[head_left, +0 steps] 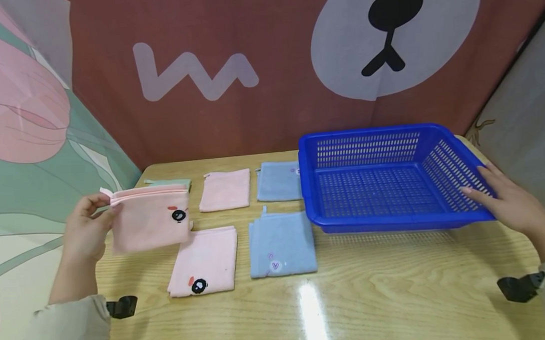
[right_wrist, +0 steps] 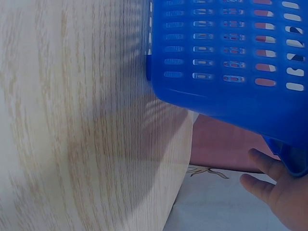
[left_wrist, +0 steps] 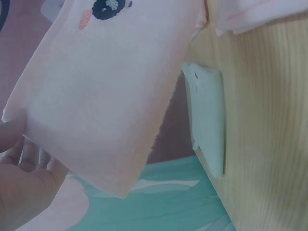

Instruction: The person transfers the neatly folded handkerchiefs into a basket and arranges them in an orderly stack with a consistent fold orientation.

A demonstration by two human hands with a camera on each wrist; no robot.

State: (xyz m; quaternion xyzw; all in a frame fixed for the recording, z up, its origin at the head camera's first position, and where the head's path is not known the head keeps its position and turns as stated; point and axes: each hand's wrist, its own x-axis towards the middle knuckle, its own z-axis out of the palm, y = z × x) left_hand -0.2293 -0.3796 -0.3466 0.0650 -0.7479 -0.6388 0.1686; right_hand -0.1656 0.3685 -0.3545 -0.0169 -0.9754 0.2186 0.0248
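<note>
My left hand (head_left: 89, 231) pinches one corner of a folded pink towel (head_left: 150, 219) with an embroidered eye, held up above the table's left side. That towel (left_wrist: 106, 86) fills much of the left wrist view, with the hand (left_wrist: 29, 183) at its lower left. At the right, my right hand (head_left: 510, 199) grips the rim of a blue plastic basket (head_left: 369, 219), thumb over the inside and fingers at the outer side. The basket holds nothing and looks slightly raised, its shadow falling below. In the right wrist view the hand (right_wrist: 284, 192) is at the rim of the basket (right_wrist: 216, 96).
On the table (head_left: 371, 296) lie two folded pink towels, one at the back (head_left: 225, 190) and one nearer (head_left: 205, 262). Beside them are two blue towels, back (head_left: 278, 182) and front (head_left: 283, 244). A green towel (head_left: 167, 183) lies behind the held one. A patterned cloth (head_left: 199, 127) hangs behind.
</note>
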